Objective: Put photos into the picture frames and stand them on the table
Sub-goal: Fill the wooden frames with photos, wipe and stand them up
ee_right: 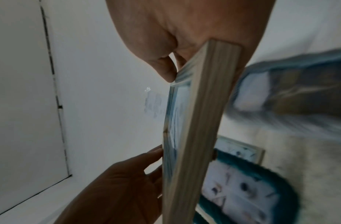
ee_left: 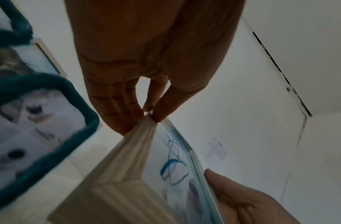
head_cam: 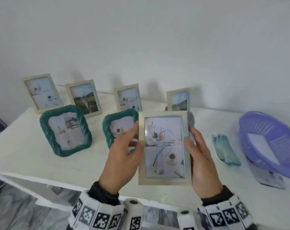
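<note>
Both hands hold a pale wooden frame (head_cam: pixel 164 147) upright above the white worktop (head_cam: pixel 24 156): the left hand (head_cam: pixel 122 156) pinches its left edge, and the right hand (head_cam: pixel 202 156) clasps its right edge. Six filled frames stand behind; bare worktop lies between the held frame and a purple basket (head_cam: pixel 270 140) at right.

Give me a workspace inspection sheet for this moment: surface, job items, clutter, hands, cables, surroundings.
Surface: white table, frames standing on it.
Job's things: held wooden frame, photo inside, off the table; four wooden frames in the back row, two green frames in front, all upright with photos.
Clutter: purple basket at right, paper inside; teal piece beside it; loose print under the basket's edge.
Grippers: left hand and right hand grip the held frame's sides.
Cables: nothing seen.
Surroundings: plain white wall.
</note>
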